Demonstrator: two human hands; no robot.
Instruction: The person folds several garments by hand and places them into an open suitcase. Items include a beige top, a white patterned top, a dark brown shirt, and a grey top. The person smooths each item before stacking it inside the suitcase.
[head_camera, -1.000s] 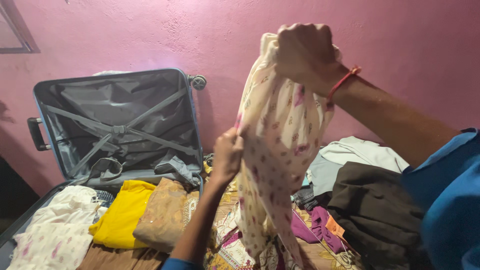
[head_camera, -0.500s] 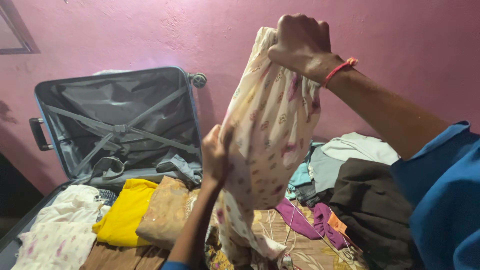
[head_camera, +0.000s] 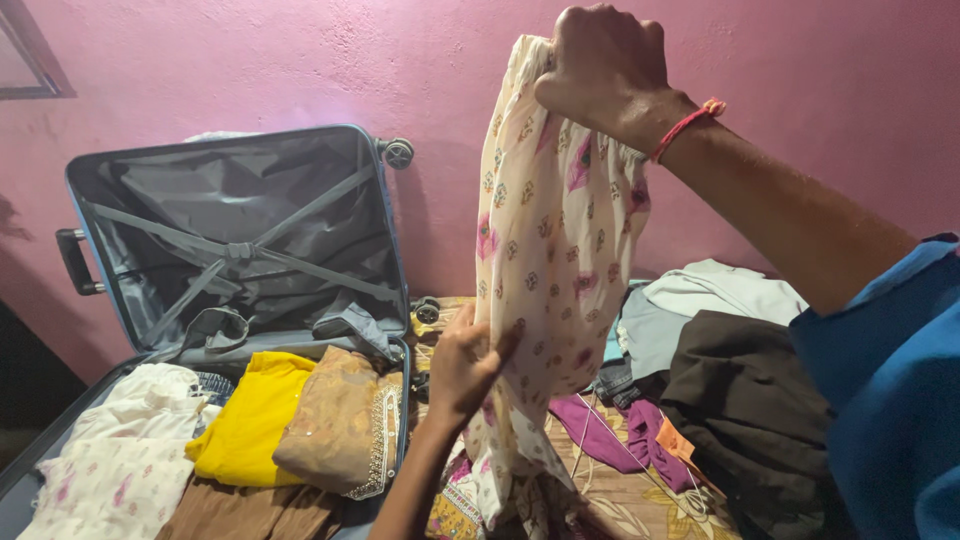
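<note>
Cream floral garment (head_camera: 555, 270), right hand (head_camera: 605, 70) gripping top edge, left hand (head_camera: 465, 365) pinching side edge, suitcase (head_camera: 240, 240) open alongside

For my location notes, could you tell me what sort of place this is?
Probably a bedroom at home: an open suitcase against a pink wall, loose clothes piled on a patterned bedcover.

Open suitcase (head_camera: 235, 250) left, folded clothes (head_camera: 250, 420) inside; clothes pile (head_camera: 740, 390) right; held garment (head_camera: 550, 270) between.
</note>
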